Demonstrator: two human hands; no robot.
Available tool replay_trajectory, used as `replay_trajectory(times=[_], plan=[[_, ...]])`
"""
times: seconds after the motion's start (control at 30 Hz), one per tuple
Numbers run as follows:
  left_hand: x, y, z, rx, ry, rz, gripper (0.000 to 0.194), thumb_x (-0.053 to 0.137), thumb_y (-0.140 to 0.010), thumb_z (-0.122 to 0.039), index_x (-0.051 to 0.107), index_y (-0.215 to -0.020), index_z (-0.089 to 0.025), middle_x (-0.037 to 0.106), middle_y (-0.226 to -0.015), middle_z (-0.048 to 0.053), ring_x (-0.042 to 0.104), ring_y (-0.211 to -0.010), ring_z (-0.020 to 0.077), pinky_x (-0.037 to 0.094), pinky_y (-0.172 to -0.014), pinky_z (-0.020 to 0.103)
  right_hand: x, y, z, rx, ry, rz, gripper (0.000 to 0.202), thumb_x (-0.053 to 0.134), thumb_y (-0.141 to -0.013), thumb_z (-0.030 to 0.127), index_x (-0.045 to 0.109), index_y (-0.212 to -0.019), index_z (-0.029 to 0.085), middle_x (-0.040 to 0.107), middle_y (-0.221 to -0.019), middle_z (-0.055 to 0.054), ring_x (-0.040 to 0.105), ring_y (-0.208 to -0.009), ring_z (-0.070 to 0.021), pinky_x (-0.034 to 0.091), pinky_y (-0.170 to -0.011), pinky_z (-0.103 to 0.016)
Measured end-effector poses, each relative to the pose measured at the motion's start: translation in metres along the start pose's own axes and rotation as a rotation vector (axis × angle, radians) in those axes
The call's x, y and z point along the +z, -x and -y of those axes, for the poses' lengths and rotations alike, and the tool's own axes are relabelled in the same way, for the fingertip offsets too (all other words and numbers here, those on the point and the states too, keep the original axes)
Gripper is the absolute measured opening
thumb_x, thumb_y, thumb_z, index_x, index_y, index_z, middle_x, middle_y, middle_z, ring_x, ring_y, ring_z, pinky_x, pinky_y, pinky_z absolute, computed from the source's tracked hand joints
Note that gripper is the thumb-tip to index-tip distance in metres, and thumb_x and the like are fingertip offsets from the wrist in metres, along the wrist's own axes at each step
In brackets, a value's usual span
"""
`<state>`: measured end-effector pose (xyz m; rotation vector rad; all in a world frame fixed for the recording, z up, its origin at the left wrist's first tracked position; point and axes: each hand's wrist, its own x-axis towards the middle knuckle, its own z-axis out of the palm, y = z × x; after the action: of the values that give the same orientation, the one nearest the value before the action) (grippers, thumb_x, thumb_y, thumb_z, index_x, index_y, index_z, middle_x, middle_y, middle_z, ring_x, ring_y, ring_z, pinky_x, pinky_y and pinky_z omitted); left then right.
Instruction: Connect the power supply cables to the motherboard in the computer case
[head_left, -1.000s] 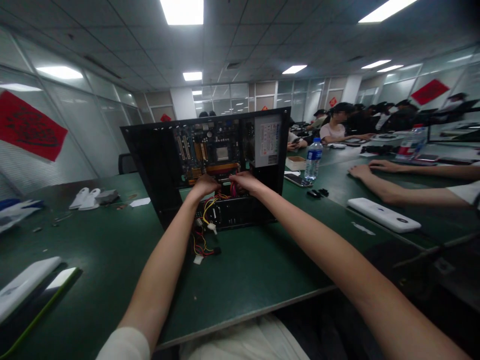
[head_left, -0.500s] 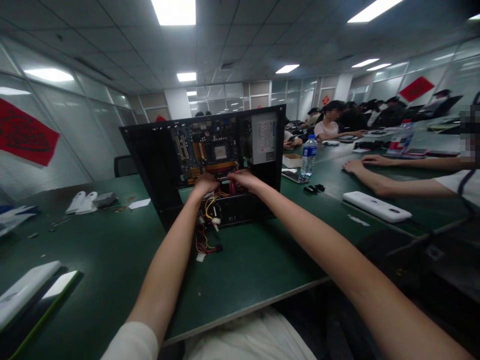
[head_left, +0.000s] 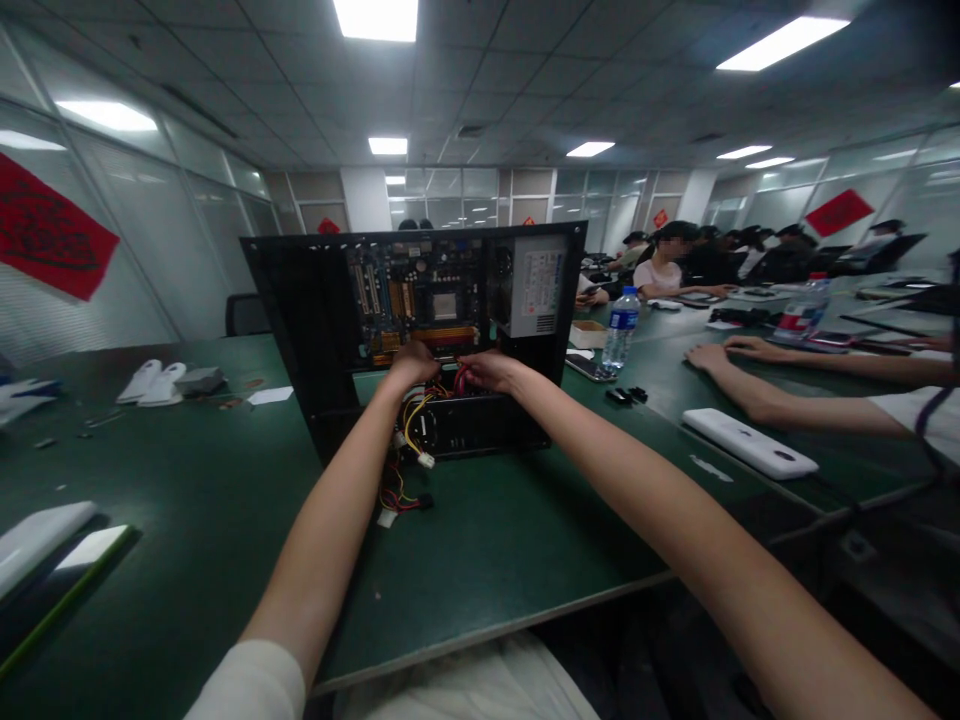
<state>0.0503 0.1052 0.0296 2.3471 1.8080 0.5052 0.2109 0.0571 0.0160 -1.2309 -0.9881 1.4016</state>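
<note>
An open black computer case (head_left: 300, 300) stands on the green table (head_left: 480, 540), its motherboard (head_left: 420, 290) and silver power supply (head_left: 534, 290) facing me. Just below the motherboard, my left hand (head_left: 414, 366) has its fingers curled at the cables; what they hold is hidden. Beside it on the right, my right hand (head_left: 489, 371) is closed on red cables (head_left: 460, 378). Yellow wires with a white connector (head_left: 426, 460) hang over the case's lower edge. More coloured wires with a black connector (head_left: 425, 502) lie on the table in front.
At the right are a water bottle (head_left: 621, 328), a phone (head_left: 590, 368), small black parts (head_left: 627, 396), a white power strip (head_left: 748, 443) and another person's forearms (head_left: 772, 395). White objects (head_left: 152, 382) and a grey block (head_left: 201, 381) lie left.
The view has shifted slightly. The case now faces me a little more squarely, and the hanging white connector has swung slightly. Both hands remain inside the case at the cables.
</note>
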Motion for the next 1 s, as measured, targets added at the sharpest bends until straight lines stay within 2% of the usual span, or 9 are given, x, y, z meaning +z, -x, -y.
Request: replay_trajectory(times=[0.1, 0.23, 0.37, 0.43, 0.6, 0.67, 0.8, 1.0], plan=[[0.001, 0.001, 0.000, 0.004, 0.030, 0.013, 0.018, 0.075, -0.082, -0.023, 0.085, -0.092, -0.013, 0.082, -0.100, 0.015, 0.076, -0.097, 0.0272, 0.055, -0.079, 0.027, 0.004, -0.005, -0.001, 0.075, -0.017, 0.014, 0.030, 0.041, -0.107, 0.004, 0.052, -0.081, 0.015, 0.055, -0.061, 0.002, 0.050, -0.049, -0.0046, 0.045, -0.050, -0.008], [0.001, 0.003, 0.005, 0.029, 0.063, 0.025, 0.020, 0.072, -0.086, -0.027, 0.086, -0.095, -0.016, 0.083, -0.100, 0.010, 0.076, -0.096, 0.0228, 0.053, -0.078, 0.023, 0.017, -0.014, -0.003, 0.161, -0.030, 0.032, 0.033, 0.033, -0.107, 0.005, 0.052, -0.082, 0.015, 0.055, -0.061, 0.000, 0.043, -0.044, -0.0051, 0.038, -0.042, -0.009], [0.001, 0.006, 0.009, 0.048, 0.076, 0.016, 0.028, 0.073, -0.086, -0.030, 0.085, -0.105, -0.013, 0.083, -0.102, 0.012, 0.075, -0.098, 0.0245, 0.053, -0.078, 0.024, 0.031, -0.019, -0.004, 0.201, -0.046, 0.035, 0.032, 0.031, -0.105, 0.004, 0.053, -0.086, 0.016, 0.051, -0.059, 0.001, 0.042, -0.044, -0.0063, 0.037, -0.040, -0.009], [0.002, 0.006, 0.010, 0.058, 0.083, 0.009, 0.030, 0.072, -0.088, -0.033, 0.085, -0.107, -0.013, 0.083, -0.103, 0.013, 0.075, -0.101, 0.0254, 0.053, -0.079, 0.025, 0.034, -0.020, -0.004, 0.202, -0.056, 0.045, 0.032, 0.030, -0.104, 0.003, 0.052, -0.085, 0.017, 0.048, -0.059, 0.002, 0.042, -0.045, -0.0064, 0.037, -0.041, -0.009], [0.007, 0.003, 0.012, 0.064, 0.073, -0.023, 0.033, 0.062, -0.094, -0.033, 0.085, -0.106, -0.012, 0.081, -0.109, 0.018, 0.075, -0.108, 0.0289, 0.053, -0.084, 0.027, 0.035, -0.021, -0.004, 0.183, -0.065, 0.098, 0.034, 0.028, -0.101, 0.000, 0.046, -0.079, 0.018, 0.041, -0.058, 0.004, 0.030, -0.042, -0.0052, 0.019, -0.036, -0.009], [0.010, 0.000, 0.014, 0.062, 0.065, -0.025, 0.034, 0.060, -0.094, -0.032, 0.085, -0.105, -0.013, 0.081, -0.109, 0.018, 0.075, -0.108, 0.0287, 0.053, -0.083, 0.027, 0.036, -0.022, -0.004, 0.175, -0.051, 0.094, 0.034, 0.027, -0.099, -0.001, 0.043, -0.077, 0.018, 0.037, -0.058, 0.005, 0.027, -0.042, -0.0058, 0.016, -0.036, -0.010], [0.012, -0.004, 0.016, 0.054, 0.056, -0.032, 0.034, 0.059, -0.093, -0.031, 0.084, -0.109, -0.015, 0.081, -0.110, 0.018, 0.076, -0.107, 0.0284, 0.053, -0.081, 0.026, 0.041, -0.025, -0.003, 0.157, 0.007, 0.074, 0.035, 0.025, -0.097, -0.003, 0.040, -0.075, 0.019, 0.032, -0.056, 0.006, 0.024, -0.041, -0.0057, 0.015, -0.037, -0.010], [0.009, 0.004, 0.016, 0.057, 0.053, -0.019, 0.033, 0.058, -0.094, -0.029, 0.084, -0.107, -0.013, 0.081, -0.110, 0.019, 0.076, -0.107, 0.0296, 0.054, -0.083, 0.027, 0.035, -0.034, -0.006, 0.080, 0.191, -0.004, 0.033, 0.033, -0.100, 0.000, 0.045, -0.076, 0.019, 0.041, -0.053, 0.006, 0.032, -0.039, -0.0057, 0.021, -0.039, -0.012]])
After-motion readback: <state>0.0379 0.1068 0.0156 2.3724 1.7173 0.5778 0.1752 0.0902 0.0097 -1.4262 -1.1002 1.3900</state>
